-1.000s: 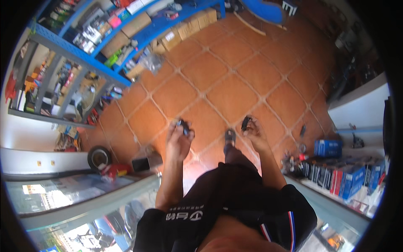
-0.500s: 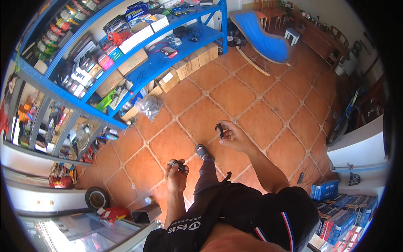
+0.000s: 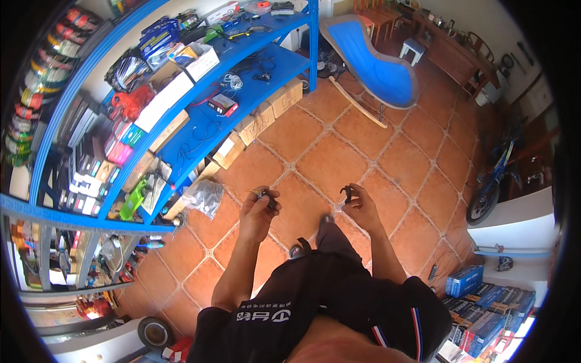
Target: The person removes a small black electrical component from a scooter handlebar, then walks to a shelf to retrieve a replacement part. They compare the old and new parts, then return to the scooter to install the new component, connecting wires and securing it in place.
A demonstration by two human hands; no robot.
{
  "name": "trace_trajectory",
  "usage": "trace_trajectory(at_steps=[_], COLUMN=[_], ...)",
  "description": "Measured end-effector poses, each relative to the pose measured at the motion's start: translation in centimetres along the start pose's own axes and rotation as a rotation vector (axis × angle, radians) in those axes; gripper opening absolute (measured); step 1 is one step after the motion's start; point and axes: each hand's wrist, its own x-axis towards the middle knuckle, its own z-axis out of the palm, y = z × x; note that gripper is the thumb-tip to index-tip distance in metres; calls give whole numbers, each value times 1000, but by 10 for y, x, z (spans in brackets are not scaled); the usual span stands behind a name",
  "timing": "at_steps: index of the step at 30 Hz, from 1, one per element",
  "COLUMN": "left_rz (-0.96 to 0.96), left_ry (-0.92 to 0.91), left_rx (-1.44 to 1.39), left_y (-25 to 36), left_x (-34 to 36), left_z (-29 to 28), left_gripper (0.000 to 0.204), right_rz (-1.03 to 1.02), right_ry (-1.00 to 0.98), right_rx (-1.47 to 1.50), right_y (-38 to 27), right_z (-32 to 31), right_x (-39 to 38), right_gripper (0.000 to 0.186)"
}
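Observation:
My left hand (image 3: 256, 219) is closed around a small black object (image 3: 267, 198) with a thin, light-coloured tip sticking out to the left; its kind is too small to tell. Between the fingertips of my right hand (image 3: 362, 209) is a small curved black part (image 3: 347, 193), shaped like an open hook or clamp. The two hands are apart, both held out in front of my body above the tiled floor (image 3: 309, 199). Parts of both held things are hidden by my fingers.
Blue shelving (image 3: 212, 132) loaded with boxes, cables and tools runs along the left. Near its foot lies a clear plastic bag (image 3: 204, 197). Ahead are a blue rocking lounger (image 3: 369, 57) and a white stool (image 3: 413, 49). A bicycle (image 3: 493, 181) and stacked blue boxes (image 3: 465, 280) are at right.
I have stepped forward, and the shelving has shifted in view. My left hand has risen and moved ahead; my right hand has moved right. Each still holds its black thing.

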Motion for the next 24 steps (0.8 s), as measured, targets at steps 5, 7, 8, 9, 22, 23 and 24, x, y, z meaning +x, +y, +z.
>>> trace_trajectory(at_steps=[5,7,8,9,22,23,24], left_rz=[-26,-33,-46,-21,199,199,211], left_ry=[115,247,331,357,601,605,590], left_rx=[-55,-125,-160,-204,-305,-298,-301], left_y=[-2,3,8,12,60,65,72], left_x=[105,134,152,164,305,315,325], left_z=[-11,-14,-15,-16,-64,-74,-83], left_gripper=[17,16,16,14,9,8,8], right_rz=[58,91,93,-49,-369,-371,-344], right_ry=[6,-37,-22,-66,-360,-347,-327], right_rx=[-40,-79,-166,-146,-398,-406,-432], right_y=[25,17,8,-4,-85,-83,-81], right_z=[-6,-8,-6,-4,177,195,211], right_x=[138,207,248,287,716,737,756], right_gripper=[67,69,64,62,60,61,62])
